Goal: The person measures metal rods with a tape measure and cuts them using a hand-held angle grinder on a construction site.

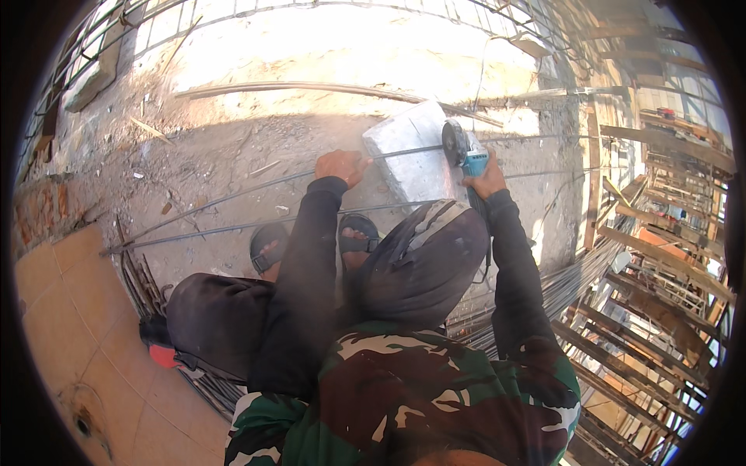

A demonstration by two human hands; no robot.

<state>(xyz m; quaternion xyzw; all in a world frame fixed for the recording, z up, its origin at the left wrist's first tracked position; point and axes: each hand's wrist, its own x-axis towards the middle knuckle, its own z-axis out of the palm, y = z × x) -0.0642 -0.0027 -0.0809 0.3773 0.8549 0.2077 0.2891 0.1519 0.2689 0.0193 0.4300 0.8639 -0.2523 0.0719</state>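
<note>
Dusty, rough ground [272,140] all around the pale block [418,172] here, with orange tiles [70,334] well off to its left. Just left of the block, the left hand [339,168] is curled tight round a thin metal rod [408,151], which lies across the block's top. At the block's right edge the rod runs up to a teal angle grinder [473,161], right hand [488,182] wrapped round its body. Wooden beams [668,147] sit well right of the block.
</note>
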